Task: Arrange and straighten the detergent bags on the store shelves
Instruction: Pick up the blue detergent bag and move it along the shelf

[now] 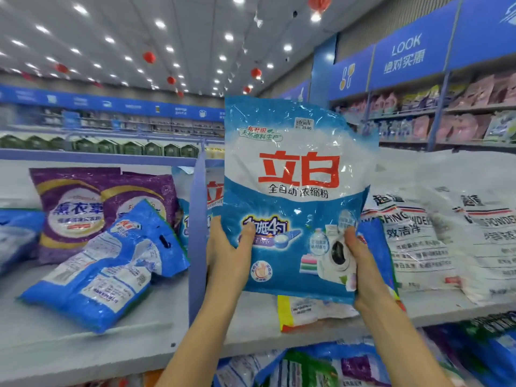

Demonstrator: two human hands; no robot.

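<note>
Store shelf [156, 339], upright blue-white detergent bag [296, 174], crinkled, red lettering

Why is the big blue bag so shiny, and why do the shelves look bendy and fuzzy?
In the head view, ceiling lights bounce white glare off the crinkly plastic of the blue detergent bag; the wide-angle lens curves the shelf edge; the far shelves and the white bags on the right look blurred.
</note>
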